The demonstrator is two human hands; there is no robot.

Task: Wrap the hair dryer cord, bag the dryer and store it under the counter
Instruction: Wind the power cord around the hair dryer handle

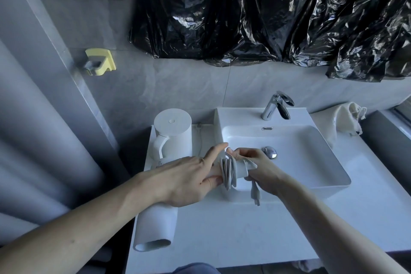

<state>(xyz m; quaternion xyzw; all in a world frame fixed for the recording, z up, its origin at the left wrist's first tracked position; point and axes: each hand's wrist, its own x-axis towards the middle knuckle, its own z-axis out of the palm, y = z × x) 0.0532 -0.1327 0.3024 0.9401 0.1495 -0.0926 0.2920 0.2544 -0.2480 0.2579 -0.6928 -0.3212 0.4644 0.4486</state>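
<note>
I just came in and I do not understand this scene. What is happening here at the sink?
A person is wrapping the cord of a white hair dryer around its handle, over the counter beside the sink. The left hand grips the dryer, and the right hand holds the cord's end, with the plug hanging loose. Several loops are already wound. A cloth bag lies at the right, not yet used.

My head camera looks forward and steeply down, close over the sink (289,162) and counter (222,229), facing the wall (178,87).
</note>
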